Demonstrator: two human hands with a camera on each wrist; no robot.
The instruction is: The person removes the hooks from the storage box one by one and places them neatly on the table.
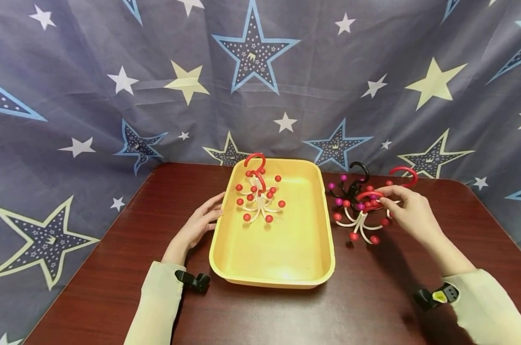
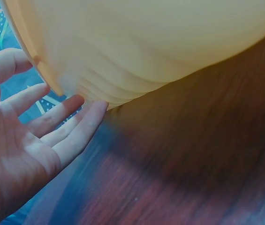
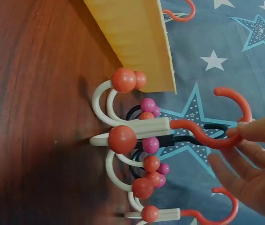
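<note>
My right hand (image 1: pixel 415 213) pinches the red hook of a white multi-arm hook hanger with red ball tips (image 1: pixel 361 220), to the right of the yellow tray (image 1: pixel 274 282). In the right wrist view, the thumb and fingers meet on that red hook (image 3: pixel 245 110). Just behind it are a black hanger with magenta balls (image 1: pixel 358 170) and another red-hooked white hanger (image 1: pixel 409 171), partly covered by my hand. My left hand (image 1: pixel 197 225), fingers loosely extended, touches the tray's left side. Two red-and-white hangers (image 1: pixel 260 203) are in the tray's far left part, overlapping.
A dark reddish-brown table (image 1: pixel 269 316) carries everything. Behind it hangs a grey-blue curtain (image 1: pixel 156 110) printed with stars. Black wrist cameras (image 1: pixel 193 280) are strapped over both sleeves.
</note>
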